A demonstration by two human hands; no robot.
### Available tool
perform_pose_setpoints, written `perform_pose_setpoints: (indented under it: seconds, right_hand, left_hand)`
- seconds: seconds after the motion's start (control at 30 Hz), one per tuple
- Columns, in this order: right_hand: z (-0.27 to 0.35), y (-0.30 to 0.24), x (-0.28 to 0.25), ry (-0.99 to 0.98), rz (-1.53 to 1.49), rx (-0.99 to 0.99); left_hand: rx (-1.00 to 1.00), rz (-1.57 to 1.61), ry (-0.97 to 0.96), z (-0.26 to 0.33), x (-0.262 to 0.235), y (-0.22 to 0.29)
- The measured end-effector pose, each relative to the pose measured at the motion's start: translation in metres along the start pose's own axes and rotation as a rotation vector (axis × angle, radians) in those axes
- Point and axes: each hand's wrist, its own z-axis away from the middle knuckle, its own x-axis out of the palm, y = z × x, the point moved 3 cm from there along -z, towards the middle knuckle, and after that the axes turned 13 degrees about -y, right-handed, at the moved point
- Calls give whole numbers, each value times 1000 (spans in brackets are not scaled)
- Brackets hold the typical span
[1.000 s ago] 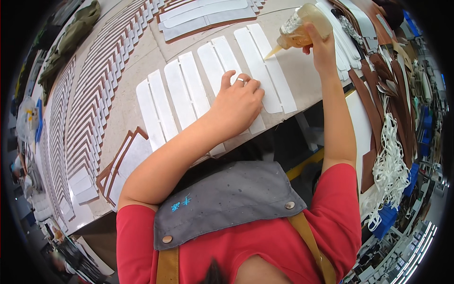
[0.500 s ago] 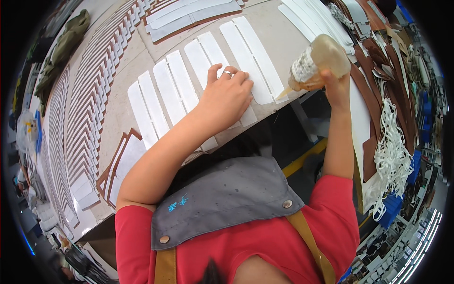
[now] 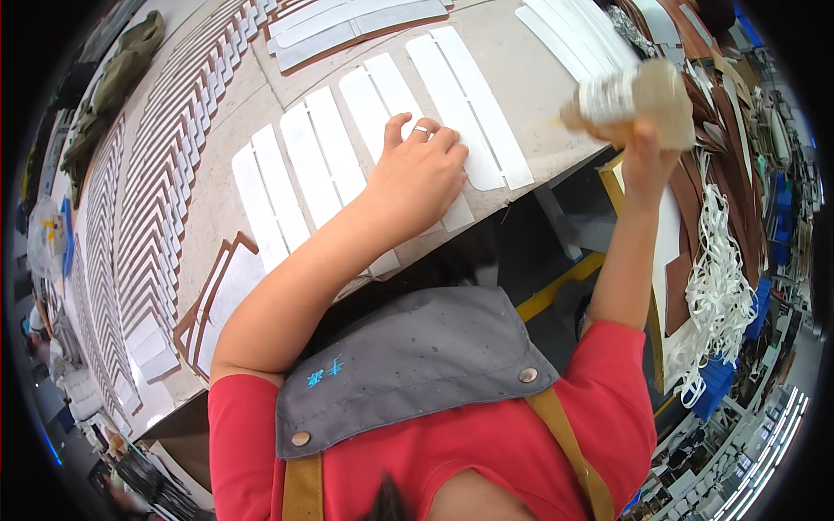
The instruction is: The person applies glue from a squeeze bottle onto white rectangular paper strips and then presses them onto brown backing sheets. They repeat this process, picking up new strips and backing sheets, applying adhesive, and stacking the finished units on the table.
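Observation:
My right hand point(image 3: 650, 161) grips a cloudy, yellowish squeeze bottle point(image 3: 665, 97) with a whitish label. The bottle is tipped on its side above the table's right part, its narrow nozzle to the left and blurred. My left hand point(image 3: 417, 178) rests on the row of white strips, fingers bent and slightly apart; a ring is on one finger. Under it lies a pair of white strips point(image 3: 380, 87), partly hidden by the hand. Just right of it is another white pair point(image 3: 467, 108) with a thin gap down its middle. Two more white pairs point(image 3: 317, 156) lie to the left, partly under my forearm.
Long overlapping rows of brown-edged white pieces point(image 3: 178, 165) cover the table's left side. A stack of pale panels point(image 3: 356, 35) lies at the back. White sheets point(image 3: 578, 43), brown strips point(image 3: 717, 130) and tangled white straps point(image 3: 717, 286) are at right. The table's front edge runs near my body.
My right hand has moved right with the bottle, lifting the nozzle away from the rightmost strip's near end. My left hand has stayed nearly in place.

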Motion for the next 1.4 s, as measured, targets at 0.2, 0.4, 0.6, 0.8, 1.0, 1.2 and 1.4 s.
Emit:
perform_pose_setpoints:
  seconds: [0.2,0.4,0.6,0.8,1.0,1.2,1.4]
  right_hand:
    - [-80,41,58,-136,81,-202]
    - [-96,93,85,-102,-188,-102]
    - [-106,81,80,-193,-126,-72]
    - [-108,76,75,-177,6,-96]
    - [-87,86,48,-97,41,80]
    - [-60,70,35,-27,5,149]
    - [-30,52,22,17,29,228]
  left_hand:
    - [-13,-5,-17,0,0,-1]
    - [1,-8,0,0,1,0]
    - [4,5,-9,1,0,-1]
    - [6,16,-8,0,-1,-1]
    - [7,4,-4,-1,-1,-1]
    - [2,-8,8,-1,0,-1]
    - [-11,-29,0,-2,0,0]
